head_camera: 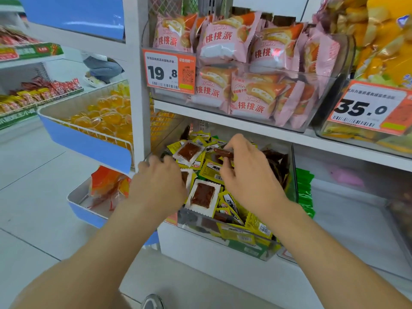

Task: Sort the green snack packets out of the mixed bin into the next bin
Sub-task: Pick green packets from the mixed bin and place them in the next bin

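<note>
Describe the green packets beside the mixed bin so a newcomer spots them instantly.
Below the orange 19.8 price tag sits the clear plastic mixed bin of yellow packets. Outside its right wall stands a tight row of shiny green foil packets, upright on edge unlike the jumbled yellow heap.

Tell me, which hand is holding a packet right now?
The right hand: its thumb and finger pinch a brown packet over the mixed bin. The left hand is at the bin's left edge, fingertips hidden, no packet seen in it.

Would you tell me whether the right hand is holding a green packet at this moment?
No, the right hand pinches a brown snack stick in its fingers, above the yellow packets in the mixed bin.
</note>
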`<state>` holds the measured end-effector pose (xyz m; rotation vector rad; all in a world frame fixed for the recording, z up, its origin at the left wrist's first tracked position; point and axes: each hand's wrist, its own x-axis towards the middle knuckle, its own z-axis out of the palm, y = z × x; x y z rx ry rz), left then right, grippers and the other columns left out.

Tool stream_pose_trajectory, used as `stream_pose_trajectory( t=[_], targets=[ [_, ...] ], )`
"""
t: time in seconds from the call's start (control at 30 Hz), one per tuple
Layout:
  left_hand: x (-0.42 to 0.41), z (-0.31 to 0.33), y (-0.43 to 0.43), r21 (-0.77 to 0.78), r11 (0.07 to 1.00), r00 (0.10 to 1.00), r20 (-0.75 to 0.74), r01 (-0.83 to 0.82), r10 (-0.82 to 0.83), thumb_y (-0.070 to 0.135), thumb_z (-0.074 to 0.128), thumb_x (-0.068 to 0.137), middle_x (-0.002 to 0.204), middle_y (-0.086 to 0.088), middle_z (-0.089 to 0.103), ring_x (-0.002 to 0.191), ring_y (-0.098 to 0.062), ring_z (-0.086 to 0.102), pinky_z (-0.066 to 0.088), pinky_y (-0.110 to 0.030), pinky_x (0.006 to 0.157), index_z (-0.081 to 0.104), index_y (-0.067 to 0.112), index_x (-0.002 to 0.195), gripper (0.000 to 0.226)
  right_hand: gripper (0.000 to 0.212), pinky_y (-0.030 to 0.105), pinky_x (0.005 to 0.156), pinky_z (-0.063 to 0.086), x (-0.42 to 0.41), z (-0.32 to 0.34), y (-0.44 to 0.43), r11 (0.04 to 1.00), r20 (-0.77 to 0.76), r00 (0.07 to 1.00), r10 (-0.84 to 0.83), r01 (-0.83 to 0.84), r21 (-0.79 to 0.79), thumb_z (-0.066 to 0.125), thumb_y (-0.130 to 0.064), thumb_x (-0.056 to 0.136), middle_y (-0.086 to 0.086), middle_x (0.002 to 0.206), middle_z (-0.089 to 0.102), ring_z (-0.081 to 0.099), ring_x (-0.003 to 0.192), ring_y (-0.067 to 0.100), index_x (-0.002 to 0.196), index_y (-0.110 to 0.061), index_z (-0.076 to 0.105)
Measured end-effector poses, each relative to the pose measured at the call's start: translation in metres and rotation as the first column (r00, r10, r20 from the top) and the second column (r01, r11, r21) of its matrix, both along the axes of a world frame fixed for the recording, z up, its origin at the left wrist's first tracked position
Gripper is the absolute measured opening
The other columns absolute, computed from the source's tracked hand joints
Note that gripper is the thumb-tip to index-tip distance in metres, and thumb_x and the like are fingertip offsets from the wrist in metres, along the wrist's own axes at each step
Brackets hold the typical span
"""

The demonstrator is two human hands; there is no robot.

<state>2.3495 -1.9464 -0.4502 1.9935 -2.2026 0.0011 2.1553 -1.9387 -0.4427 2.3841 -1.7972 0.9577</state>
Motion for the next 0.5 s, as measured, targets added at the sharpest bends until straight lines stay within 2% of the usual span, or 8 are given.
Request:
stream_pose_trajectory(
  t=[0.03,0.1,0.17,0.23,0.3,0.33,0.43,0.5],
  targets=[
    [-0.002,-0.006,0.003,0.082,0.997,0.995,0.099,0.002,-0.01,0.04,0.047,0.101,0.12,-0.018,0.055,0.111,-0.04,0.051,0.044,-0.045,0.093,0.046,0.009,0.114,0.033,0.031,0.031,0.048,0.034,0.002,-0.001,0.002,1.0,-0.077,0.997,0.005,-0.003,0.027,0.056,-0.003,0.095,0.0,0.093,0.057,0.045,0.061,0.01,0.12,-0.017,0.044],
    [-0.008,-0.024,0.0,0.137,0.99,0.98,0.197,0.016,-0.043,0.046,0.043,0.102,0.126,-0.02,0.054,0.121,-0.043,0.047,0.041,-0.047,0.1,0.046,0.007,0.126,0.046,0.078,0.031,0.047,0.027,0.008,-0.005,0.004,0.999,-0.247,0.969,0.01,-0.002,0.035,0.057,0.011,0.083,-0.002,0.09,0.05,0.041,0.06,0.014,0.151,-0.019,0.035],
    [-0.013,-0.041,-0.011,0.137,0.989,0.98,0.18,0.059,-0.083,0.043,0.044,0.097,0.128,-0.022,0.053,0.118,-0.046,0.048,0.041,-0.055,0.101,0.041,0.005,0.13,0.05,0.096,0.036,0.065,0.042,0.015,-0.006,0.005,0.999,-0.348,0.938,-0.011,0.02,0.025,0.058,0.011,0.075,0.0,0.097,0.054,0.05,0.079,0.025,0.158,-0.03,0.03],
    [-0.019,-0.052,-0.019,0.185,0.975,0.976,0.153,0.125,-0.154,0.036,0.046,0.085,0.139,-0.022,0.045,0.123,-0.048,0.046,0.036,-0.063,0.103,0.029,0.003,0.146,0.071,0.082,0.041,0.083,0.046,0.019,-0.009,0.004,0.997,-0.365,0.93,-0.052,0.07,0.037,0.059,0.003,0.079,0.001,0.107,0.057,0.052,0.096,0.03,0.148,-0.035,0.039],
    [-0.027,-0.05,-0.02,0.205,0.948,0.963,0.062,0.244,-0.261,0.023,0.049,0.078,0.152,-0.021,0.033,0.134,-0.049,0.039,0.028,-0.067,0.111,0.015,0.003,0.157,0.089,0.06,0.042,0.085,0.044,0.019,-0.012,0.005,0.996,-0.333,0.941,-0.054,0.073,0.044,0.054,-0.011,0.087,0.001,0.109,0.055,0.051,0.1,0.029,0.141,-0.036,0.043],
    [-0.032,-0.045,-0.018,0.187,0.931,0.948,-0.016,0.314,-0.317,0.015,0.052,0.078,0.153,-0.02,0.032,0.136,-0.047,0.036,0.026,-0.065,0.114,0.017,0.002,0.157,0.088,0.053,0.043,0.084,0.043,0.017,-0.014,0.005,0.997,-0.31,0.95,-0.031,0.052,0.057,0.05,-0.02,0.09,0.001,0.109,0.053,0.05,0.1,0.028,0.14,-0.036,0.043],
    [-0.036,-0.031,-0.016,0.045,0.896,0.836,-0.384,0.442,-0.393,0.002,0.054,0.075,0.135,-0.019,0.045,0.122,-0.036,0.046,0.039,-0.042,0.106,0.043,-0.003,0.14,0.065,0.062,0.046,0.09,0.042,0.006,-0.02,0.008,0.992,-0.297,0.954,0.039,-0.001,0.125,0.048,-0.036,0.088,0.001,0.116,0.05,0.047,0.109,0.027,0.149,-0.039,0.035],
    [-0.034,-0.026,-0.022,0.012,0.898,0.796,-0.469,0.439,-0.382,0.001,0.061,0.08,0.136,-0.015,0.047,0.127,-0.032,0.047,0.041,-0.029,0.101,0.048,0.0,0.136,0.057,0.067,0.048,0.096,0.041,-0.006,-0.022,0.004,0.993,-0.369,0.93,0.005,0.038,0.109,0.049,-0.044,0.091,0.002,0.123,0.051,0.046,0.117,0.029,0.154,-0.039,0.028]
  ],
)
